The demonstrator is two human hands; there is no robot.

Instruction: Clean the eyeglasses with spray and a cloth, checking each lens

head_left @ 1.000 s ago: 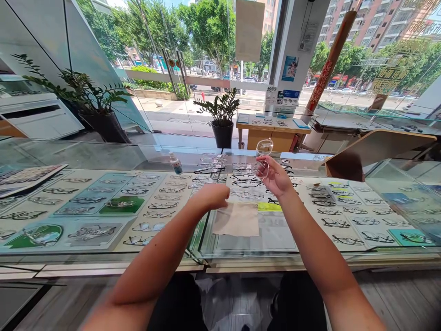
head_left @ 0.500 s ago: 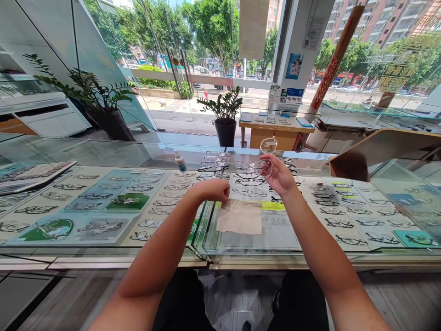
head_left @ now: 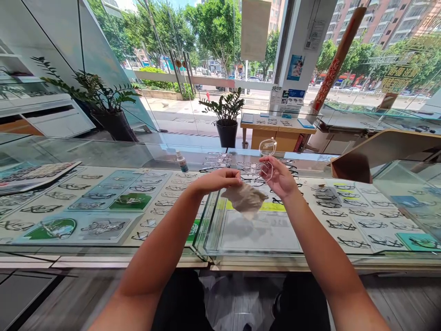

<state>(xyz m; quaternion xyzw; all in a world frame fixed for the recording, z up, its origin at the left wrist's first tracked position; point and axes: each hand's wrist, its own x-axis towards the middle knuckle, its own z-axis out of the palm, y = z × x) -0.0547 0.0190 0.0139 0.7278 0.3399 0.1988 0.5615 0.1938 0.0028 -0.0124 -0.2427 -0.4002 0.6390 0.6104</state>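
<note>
My right hand (head_left: pixel 280 177) holds a pair of clear-framed glasses (head_left: pixel 267 158) up over the glass counter, one lens sticking up above my fingers. My left hand (head_left: pixel 215 180) pinches a beige cleaning cloth (head_left: pixel 245 197) and holds it lifted off the counter, crumpled, just left of and below the glasses. Both hands are close together above the glass display case (head_left: pixel 255 234).
Under the counter glass lie several rows of spectacle frames (head_left: pixel 138 188). A small spray bottle (head_left: pixel 181 162) stands at the far edge. A tilted mirror (head_left: pixel 375 151) sits at the right. Potted plants (head_left: pixel 225 117) and a wooden desk (head_left: pixel 275 131) stand beyond.
My left hand has picked the cloth up from the counter, where it lay flat, and raised it towards the glasses. My right hand has kept the glasses nearly in place.
</note>
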